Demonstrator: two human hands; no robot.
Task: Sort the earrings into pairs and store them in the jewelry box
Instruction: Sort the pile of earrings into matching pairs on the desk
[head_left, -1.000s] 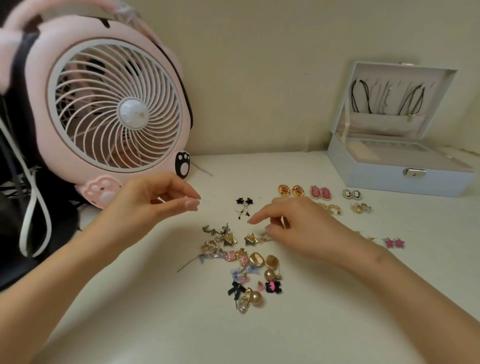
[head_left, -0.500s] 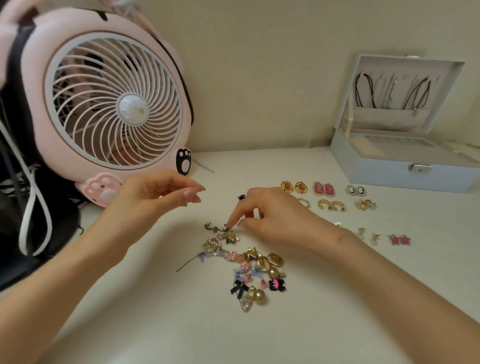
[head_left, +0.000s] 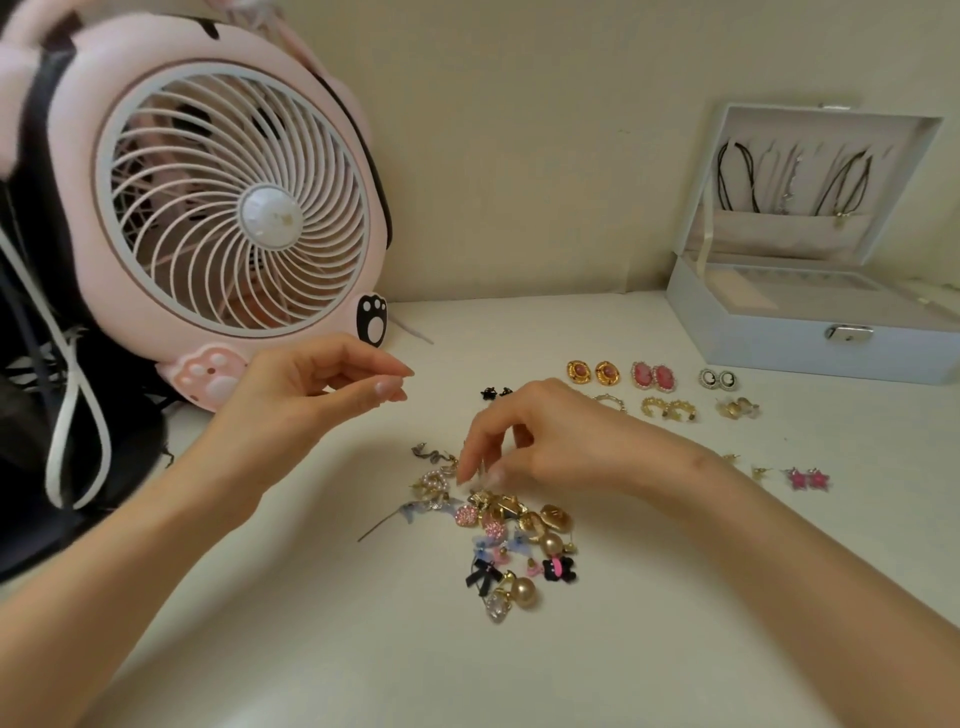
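Observation:
A mixed pile of unsorted earrings (head_left: 511, 535) lies on the white table in front of me: gold, pearl, pink, blue and black pieces. My right hand (head_left: 561, 441) reaches down onto the pile's far edge, thumb and index finger pinching a small gold earring there. My left hand (head_left: 301, 395) hovers above the table to the left of the pile, fingers relaxed, nothing visible in it. Sorted pairs lie in rows behind: gold-and-red ovals (head_left: 592, 373), pink ovals (head_left: 653, 375), cameos (head_left: 719, 378), gold hoops (head_left: 667, 408), pink stars (head_left: 809, 478). The pale blue jewelry box (head_left: 779, 345) stands open at the back right.
A pink desk fan (head_left: 234, 208) with paw marks stands at the back left, close behind my left hand. A small black earring pair (head_left: 496, 392) lies just beyond my right hand. Necklaces hang inside the box lid (head_left: 789, 182). A dark bag with white straps (head_left: 67, 415) is at the far left.
My right hand has moved left from the sorted rows and lowered onto the pile, its fingertips closing on an earring. My left hand stays hovering in about the same place.

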